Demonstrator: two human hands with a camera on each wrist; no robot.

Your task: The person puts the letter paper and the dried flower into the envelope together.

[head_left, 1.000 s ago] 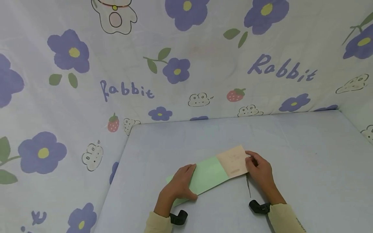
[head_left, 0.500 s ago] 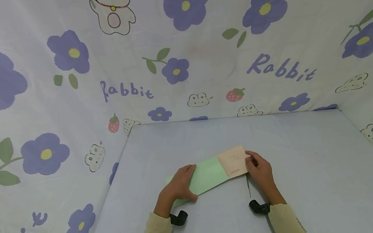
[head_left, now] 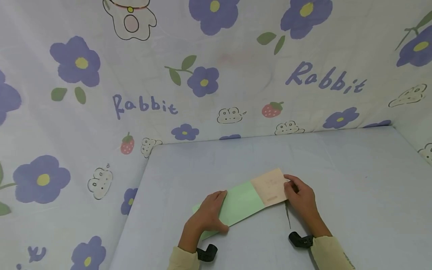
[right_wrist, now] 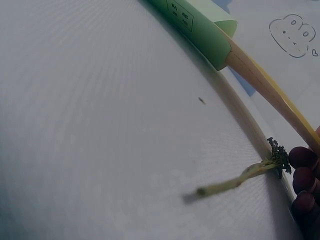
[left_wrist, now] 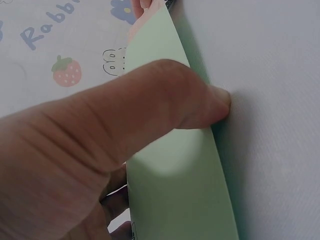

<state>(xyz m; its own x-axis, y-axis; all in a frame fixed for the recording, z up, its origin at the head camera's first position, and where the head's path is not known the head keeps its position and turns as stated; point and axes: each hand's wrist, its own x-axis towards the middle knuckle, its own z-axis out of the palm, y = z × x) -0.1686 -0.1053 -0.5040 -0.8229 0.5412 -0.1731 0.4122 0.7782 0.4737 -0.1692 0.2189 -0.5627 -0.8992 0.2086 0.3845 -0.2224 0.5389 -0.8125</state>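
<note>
when viewed from the head camera, locate the long mint-green and peach card (head_left: 241,203) between both hands, slanted across the pale tabletop (head_left: 357,183), with the peach end (head_left: 269,187) toward the right. cannot tell whether resting on the surface or held just above.

gripped across the green part by the left hand (head_left: 208,213): thumb (left_wrist: 165,95) lapped over the near edge, remaining fingers at the far edge. pinched at the peach end by the right hand (head_left: 302,198), thumb and fingers drawn together.

see, from the right wrist, boxed dark characters (right_wrist: 180,14) printed on the green part. note below, on the tabletop, a greenish stem (right_wrist: 225,186) with a dark, frilled tip, just beside the right hand; contact not discernible. near it, a small dark speck (right_wrist: 201,100).

further out, observe black wrist devices (head_left: 207,253), beige sleeves (head_left: 183,258) and, behind, a white backdrop (head_left: 243,86) printed with purple flowers, strawberries, rabbits and the word "rabbit".
</note>
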